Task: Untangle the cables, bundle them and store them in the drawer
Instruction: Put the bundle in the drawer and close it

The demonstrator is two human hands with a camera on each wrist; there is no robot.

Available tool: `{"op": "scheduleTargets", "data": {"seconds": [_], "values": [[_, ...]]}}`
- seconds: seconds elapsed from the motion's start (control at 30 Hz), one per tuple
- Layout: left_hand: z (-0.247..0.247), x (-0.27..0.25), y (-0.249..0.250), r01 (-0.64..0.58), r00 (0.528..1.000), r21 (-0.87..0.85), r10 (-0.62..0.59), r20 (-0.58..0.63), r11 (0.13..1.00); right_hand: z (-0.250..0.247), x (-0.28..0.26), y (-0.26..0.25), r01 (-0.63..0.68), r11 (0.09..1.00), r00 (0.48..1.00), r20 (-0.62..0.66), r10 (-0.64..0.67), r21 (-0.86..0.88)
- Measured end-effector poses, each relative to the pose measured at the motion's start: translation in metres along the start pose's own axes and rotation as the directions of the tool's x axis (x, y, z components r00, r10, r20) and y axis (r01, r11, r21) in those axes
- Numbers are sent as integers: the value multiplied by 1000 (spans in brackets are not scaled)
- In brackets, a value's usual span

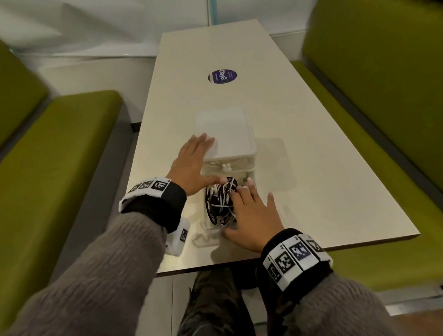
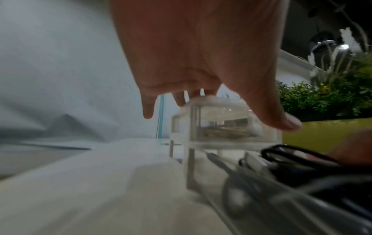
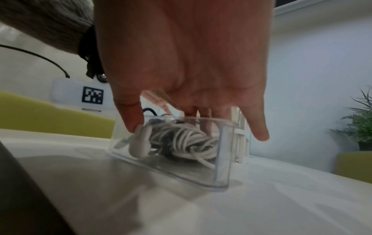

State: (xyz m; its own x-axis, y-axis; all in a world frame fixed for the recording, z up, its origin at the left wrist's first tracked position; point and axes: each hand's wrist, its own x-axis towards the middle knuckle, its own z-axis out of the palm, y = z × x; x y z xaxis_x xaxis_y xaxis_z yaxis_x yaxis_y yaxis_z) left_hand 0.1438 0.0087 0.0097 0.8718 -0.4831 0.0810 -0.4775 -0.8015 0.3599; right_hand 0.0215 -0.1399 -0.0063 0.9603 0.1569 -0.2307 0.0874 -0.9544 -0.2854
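The right hand (image 1: 252, 219) hides part of the cables (image 1: 219, 200) in the drawer (image 3: 173, 159).

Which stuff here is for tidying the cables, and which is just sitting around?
For the job:
- cables, black and white, bundled
- clear drawer, pulled out, holding them
- white drawer box
- left hand
- right hand

Just around:
- round sticker
- green benches
- plants

Clear plastic drawer (image 3: 221, 159) pulled out from small white-topped drawer unit (image 1: 225, 135) on table. Inside it: black and white cables (image 1: 220, 197), coiled in a bundle.
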Motion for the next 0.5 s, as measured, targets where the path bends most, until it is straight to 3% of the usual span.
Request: {"op": "scheduleTargets", "data": {"seconds": [0.1,0.3,0.5], "values": [[13,-2,-4,-14,993,-21,12,-115,1000,-1,2,0,17,1000,1000,-11,-17,-7],[17,1,-5,9,982,103,11,-189,995,-9,20,1,33,999,999,-17,-34,-16],[23,2,0,55,949,131,-11,-316,990,-9,20,10,35,985,997,-67,-24,166]]}}
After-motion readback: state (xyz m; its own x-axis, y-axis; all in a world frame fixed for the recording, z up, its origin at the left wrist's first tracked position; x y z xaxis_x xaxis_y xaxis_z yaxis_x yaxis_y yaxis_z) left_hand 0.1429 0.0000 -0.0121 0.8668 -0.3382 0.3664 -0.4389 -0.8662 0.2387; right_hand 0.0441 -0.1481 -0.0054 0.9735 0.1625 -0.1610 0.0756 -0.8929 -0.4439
